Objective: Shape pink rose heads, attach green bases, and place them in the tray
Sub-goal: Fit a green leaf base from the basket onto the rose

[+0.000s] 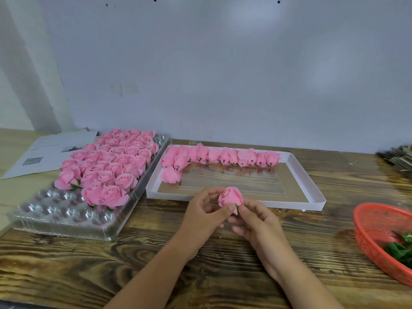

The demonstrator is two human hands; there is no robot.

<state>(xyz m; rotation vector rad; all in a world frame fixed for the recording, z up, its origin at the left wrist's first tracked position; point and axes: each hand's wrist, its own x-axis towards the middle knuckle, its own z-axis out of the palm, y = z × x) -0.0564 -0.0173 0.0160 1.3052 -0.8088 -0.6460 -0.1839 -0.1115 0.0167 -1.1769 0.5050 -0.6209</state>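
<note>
A clear dimpled plastic tray [66, 210] of opened pink roses [107, 166] was seen on the grained wooden worktop [156, 264]. A soft rose head [230, 198] was pinched between fingers of the left hand [201, 216] and right hand [256, 221]. A red mesh basket [376, 228] was set rightmost.

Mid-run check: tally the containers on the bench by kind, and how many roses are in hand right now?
Clear plastic cell tray: 1
White shallow box: 1
Red mesh basket: 1
Total containers: 3
Pink rose head in hand: 1, pinched between the left hand and the right hand.
</note>
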